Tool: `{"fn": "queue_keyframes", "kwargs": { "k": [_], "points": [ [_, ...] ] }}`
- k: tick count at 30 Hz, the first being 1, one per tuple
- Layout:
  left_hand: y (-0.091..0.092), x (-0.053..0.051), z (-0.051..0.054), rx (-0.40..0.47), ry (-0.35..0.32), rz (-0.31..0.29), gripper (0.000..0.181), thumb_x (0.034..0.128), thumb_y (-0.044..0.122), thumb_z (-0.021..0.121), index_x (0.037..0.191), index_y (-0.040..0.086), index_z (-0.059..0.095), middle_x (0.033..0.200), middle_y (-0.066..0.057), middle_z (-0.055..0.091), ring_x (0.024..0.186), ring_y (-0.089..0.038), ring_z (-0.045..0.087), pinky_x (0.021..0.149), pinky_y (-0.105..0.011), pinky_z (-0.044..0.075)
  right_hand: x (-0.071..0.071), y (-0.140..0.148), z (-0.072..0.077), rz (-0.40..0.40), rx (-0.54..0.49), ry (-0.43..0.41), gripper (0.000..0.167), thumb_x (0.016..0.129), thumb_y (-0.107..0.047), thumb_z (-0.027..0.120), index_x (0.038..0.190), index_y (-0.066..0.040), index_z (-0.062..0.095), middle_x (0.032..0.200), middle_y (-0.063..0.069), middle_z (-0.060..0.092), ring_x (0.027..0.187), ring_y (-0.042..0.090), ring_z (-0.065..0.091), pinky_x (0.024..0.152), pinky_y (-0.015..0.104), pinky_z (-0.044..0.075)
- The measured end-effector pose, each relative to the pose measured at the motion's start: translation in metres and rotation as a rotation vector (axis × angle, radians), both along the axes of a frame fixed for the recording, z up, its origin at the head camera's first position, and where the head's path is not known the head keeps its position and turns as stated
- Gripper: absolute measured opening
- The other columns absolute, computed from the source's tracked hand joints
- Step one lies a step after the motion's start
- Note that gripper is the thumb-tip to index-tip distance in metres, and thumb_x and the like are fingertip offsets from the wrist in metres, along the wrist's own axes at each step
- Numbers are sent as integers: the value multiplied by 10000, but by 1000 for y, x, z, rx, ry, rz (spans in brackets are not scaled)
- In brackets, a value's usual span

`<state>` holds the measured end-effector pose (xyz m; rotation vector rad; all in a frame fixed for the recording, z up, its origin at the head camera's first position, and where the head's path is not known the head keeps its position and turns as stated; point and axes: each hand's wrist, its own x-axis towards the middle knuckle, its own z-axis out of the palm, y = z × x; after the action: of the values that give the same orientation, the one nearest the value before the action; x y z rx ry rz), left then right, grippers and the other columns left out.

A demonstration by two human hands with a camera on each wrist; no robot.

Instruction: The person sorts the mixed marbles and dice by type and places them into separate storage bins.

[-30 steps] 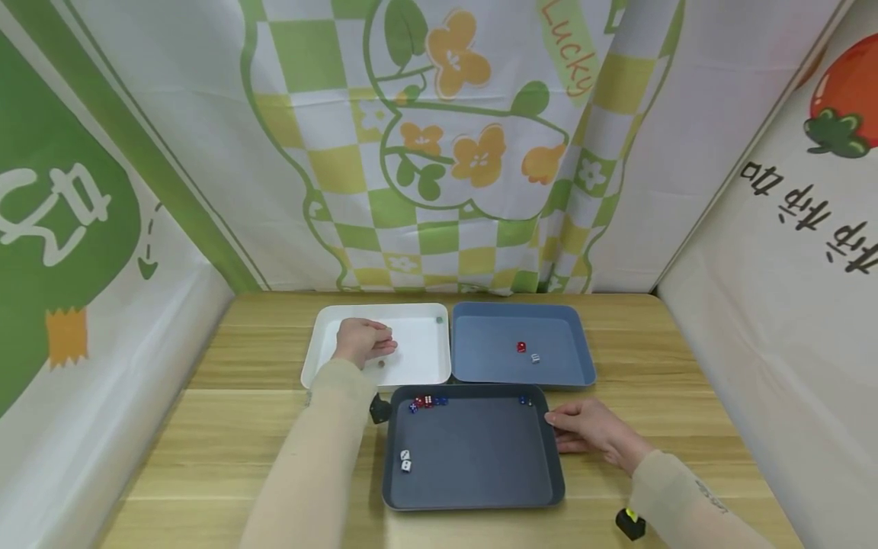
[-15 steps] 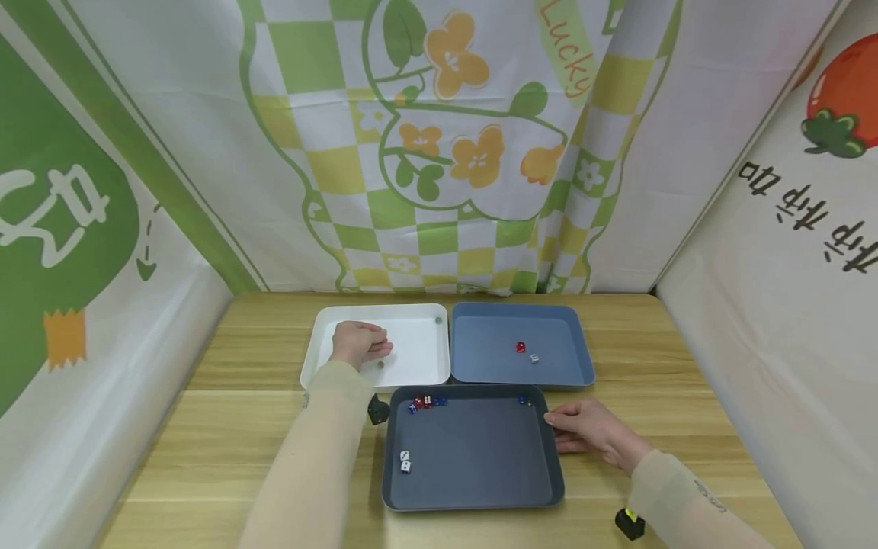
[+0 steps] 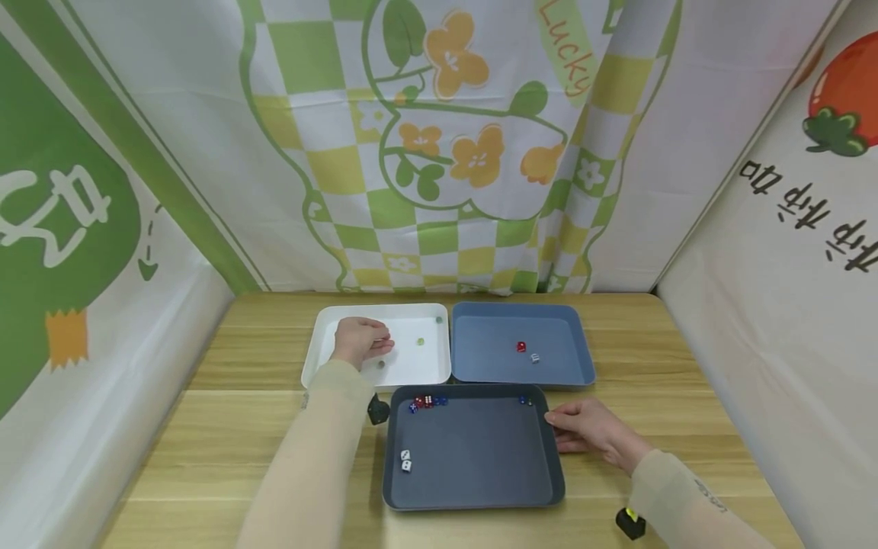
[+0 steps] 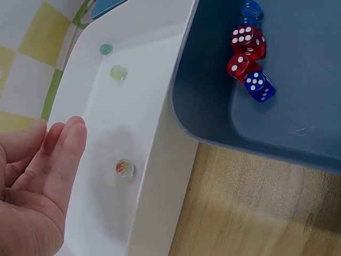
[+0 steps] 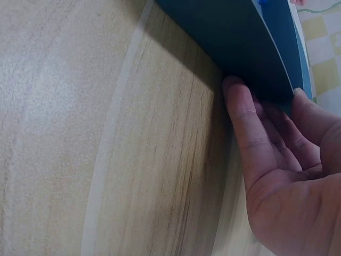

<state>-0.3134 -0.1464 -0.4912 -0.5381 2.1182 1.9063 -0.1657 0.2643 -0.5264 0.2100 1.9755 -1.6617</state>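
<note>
Over the white tray [image 3: 411, 374], my left hand [image 3: 360, 341] hovers with thumb and fingers slightly apart and nothing between them. A yellow-green marble [image 4: 118, 73] and a green marble [image 4: 106, 49] lie beyond the fingertips. Nearer the wrist sits a clear marble with an orange swirl [image 4: 125, 168]. At the right side of the dark grey tray [image 3: 480, 465], my right hand [image 3: 593, 431] grips the rim, thumb on top and fingers against the outer wall. That tray holds red dice [image 4: 248, 42], a blue die [image 4: 259, 86], white dice [image 3: 406, 466] and small blue pieces [image 3: 524, 400].
A blue tray [image 3: 514, 324] stands beside the white one, holding a red die [image 3: 521, 347] and a small pale piece [image 3: 536, 358]. All three trays stand close together on the wooden table [image 3: 658, 366]. A patterned curtain [image 3: 453, 191] hangs behind.
The yellow-green marble now lies in the white tray, to the right of my left fingertips, where it was not visible before. My right hand and the trays keep their places.
</note>
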Motion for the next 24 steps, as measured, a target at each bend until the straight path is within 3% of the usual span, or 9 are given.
{"fn": "queue_keyframes", "kwargs": {
  "k": [12, 24],
  "points": [
    [8, 6, 17, -11, 26, -94, 322, 1005, 43, 630, 1291, -104, 604, 1216, -307, 665, 865, -247, 764, 851, -355, 639, 0, 1, -1, 9, -1, 4, 387, 1021, -169, 649, 1244, 147, 634, 1009, 143, 754, 875, 219, 745, 813, 406, 650],
    [19, 7, 28, -9, 22, -161, 308, 988, 21, 647, 1268, -101, 609, 1170, -302, 685, 798, -228, 761, 796, -347, 651, 1, -1, 1, 10, 1, 5, 371, 1021, -156, 644, 1234, 147, 639, 1009, 144, 753, 875, 216, 743, 813, 406, 650]
  ]
}}
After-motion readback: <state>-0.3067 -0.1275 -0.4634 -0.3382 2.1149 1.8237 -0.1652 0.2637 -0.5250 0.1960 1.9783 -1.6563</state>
